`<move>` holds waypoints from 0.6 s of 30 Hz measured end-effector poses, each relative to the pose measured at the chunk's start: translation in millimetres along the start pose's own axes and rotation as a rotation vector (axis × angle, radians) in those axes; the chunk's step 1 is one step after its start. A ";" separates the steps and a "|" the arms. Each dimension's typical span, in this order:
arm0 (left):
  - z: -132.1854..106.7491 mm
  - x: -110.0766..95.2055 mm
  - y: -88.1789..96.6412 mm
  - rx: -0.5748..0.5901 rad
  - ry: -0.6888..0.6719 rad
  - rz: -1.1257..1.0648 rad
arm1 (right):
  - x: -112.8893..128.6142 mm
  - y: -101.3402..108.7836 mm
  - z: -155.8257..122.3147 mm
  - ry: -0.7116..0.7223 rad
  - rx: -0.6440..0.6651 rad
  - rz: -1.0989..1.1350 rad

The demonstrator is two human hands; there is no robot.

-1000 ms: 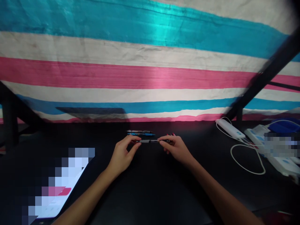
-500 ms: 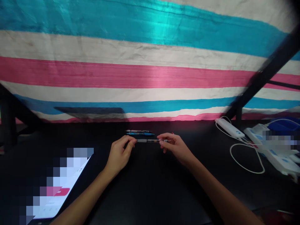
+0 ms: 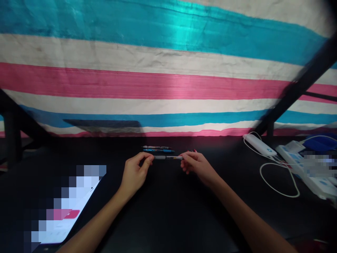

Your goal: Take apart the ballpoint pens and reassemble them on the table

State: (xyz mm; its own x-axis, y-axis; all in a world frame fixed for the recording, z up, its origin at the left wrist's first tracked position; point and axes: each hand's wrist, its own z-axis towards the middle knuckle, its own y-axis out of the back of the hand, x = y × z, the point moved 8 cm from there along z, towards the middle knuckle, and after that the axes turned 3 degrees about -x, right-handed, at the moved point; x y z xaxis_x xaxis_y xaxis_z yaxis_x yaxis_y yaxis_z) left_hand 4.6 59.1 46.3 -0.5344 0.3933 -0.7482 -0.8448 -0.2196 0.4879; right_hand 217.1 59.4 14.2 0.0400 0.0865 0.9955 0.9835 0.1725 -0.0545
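Observation:
A grey and clear pen (image 3: 167, 157) is held level between both hands just above the black table (image 3: 168, 211). My left hand (image 3: 136, 173) pinches its left end with thumb and fingers closed. My right hand (image 3: 196, 165) grips its right end, fingers curled. Just behind the held pen, two more pens lie flat on the table: a blue one (image 3: 158, 150) and a dark one (image 3: 156, 147). Something small and red (image 3: 194, 150) peeks out behind my right hand; I cannot make it out.
A striped pink, white and teal cloth (image 3: 158, 70) hangs behind the table. A white power bank (image 3: 259, 144) with a looped white cable (image 3: 279, 175) and white boxes (image 3: 310, 168) sit at the right. A lit tablet screen (image 3: 63, 211) lies at the lower left.
My left hand has slid a little left along the pen, toward its end. My right hand has shifted slightly, showing more of the pen's barrel between the hands.

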 end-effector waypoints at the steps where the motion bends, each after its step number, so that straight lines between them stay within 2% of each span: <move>1: -0.1 0.0 -0.3 0.001 0.002 -0.001 | 0.5 1.0 0.5 0.019 -0.011 0.012; 4: 0.0 0.4 -0.1 -0.003 0.015 -0.006 | 4.4 4.1 0.5 0.074 -0.043 0.043; 9: -0.6 1.7 0.3 -0.013 0.028 -0.027 | -3.8 2.7 0.5 -0.038 -0.029 -0.021; 14: -1.0 2.9 0.1 -0.019 0.024 -0.031 | 3.3 6.3 0.6 0.051 -0.068 0.054; 18: -1.0 4.1 -0.1 -0.026 0.031 -0.058 | -1.9 5.3 0.0 -0.030 -0.044 0.027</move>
State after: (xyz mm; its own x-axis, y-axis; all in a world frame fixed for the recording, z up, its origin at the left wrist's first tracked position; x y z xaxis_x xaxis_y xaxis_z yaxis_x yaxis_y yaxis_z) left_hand 2.5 59.8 42.7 -0.4844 0.3783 -0.7888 -0.8748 -0.2202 0.4316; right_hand 222.3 60.1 12.0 0.0616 0.1195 0.9909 0.9890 0.1263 -0.0768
